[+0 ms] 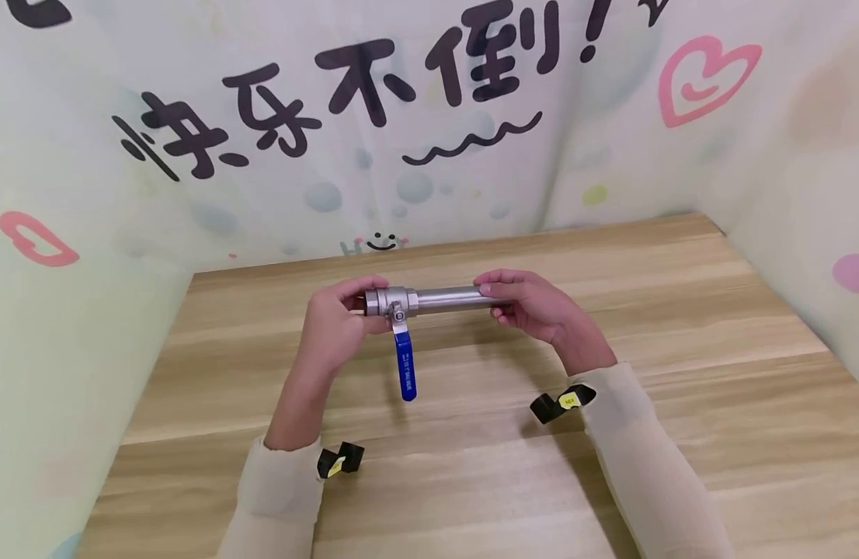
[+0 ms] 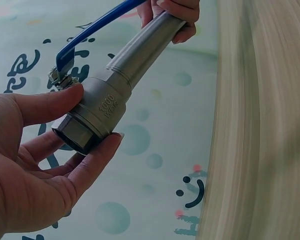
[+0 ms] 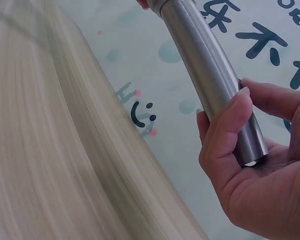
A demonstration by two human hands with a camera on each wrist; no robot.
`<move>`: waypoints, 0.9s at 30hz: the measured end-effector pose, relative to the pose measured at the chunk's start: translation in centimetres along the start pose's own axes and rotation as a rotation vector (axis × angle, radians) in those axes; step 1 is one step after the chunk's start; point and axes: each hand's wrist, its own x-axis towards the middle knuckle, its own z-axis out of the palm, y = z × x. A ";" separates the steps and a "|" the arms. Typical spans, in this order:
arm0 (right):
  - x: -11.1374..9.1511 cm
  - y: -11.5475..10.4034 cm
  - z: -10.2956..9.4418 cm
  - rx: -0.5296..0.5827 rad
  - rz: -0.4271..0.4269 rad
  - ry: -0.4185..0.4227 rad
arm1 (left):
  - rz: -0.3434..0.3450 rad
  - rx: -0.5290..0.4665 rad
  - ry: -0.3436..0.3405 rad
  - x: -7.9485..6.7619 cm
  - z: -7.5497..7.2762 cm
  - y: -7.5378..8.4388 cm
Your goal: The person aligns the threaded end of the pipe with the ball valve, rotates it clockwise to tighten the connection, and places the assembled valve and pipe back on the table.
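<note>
A steel ball valve (image 1: 393, 300) with a blue lever handle (image 1: 405, 365) is held above the table, joined at its right end to a straight steel pipe (image 1: 449, 297). My left hand (image 1: 332, 326) pinches the valve body between thumb and fingers; the left wrist view shows its hexagonal open end (image 2: 80, 134) facing the palm and raised lettering on the body. Around the pipe's far end curl the fingers of my right hand (image 1: 534, 304). In the right wrist view the pipe's open end (image 3: 255, 161) shows by the palm. The lever hangs toward me, crosswise to the pipe.
Beneath the hands lies a wood-grain table (image 1: 457, 466). A white printed cloth (image 1: 415, 186) with dark characters and hearts stands along its back edge and sides. Each sleeve cuff carries a small black device (image 1: 340, 460) with a yellow label.
</note>
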 end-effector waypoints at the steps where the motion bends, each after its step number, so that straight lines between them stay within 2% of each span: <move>1: 0.0 -0.2 0.0 0.000 -0.006 0.007 | 0.007 0.002 0.002 0.1 -0.1 0.2; 8: -0.1 -0.8 0.0 0.033 -0.002 0.019 | 0.028 -0.006 -0.004 0.3 -0.2 1.0; 27: 0.1 0.0 -0.1 0.118 0.009 -0.018 | -0.011 -0.047 -0.001 0.0 -0.3 0.1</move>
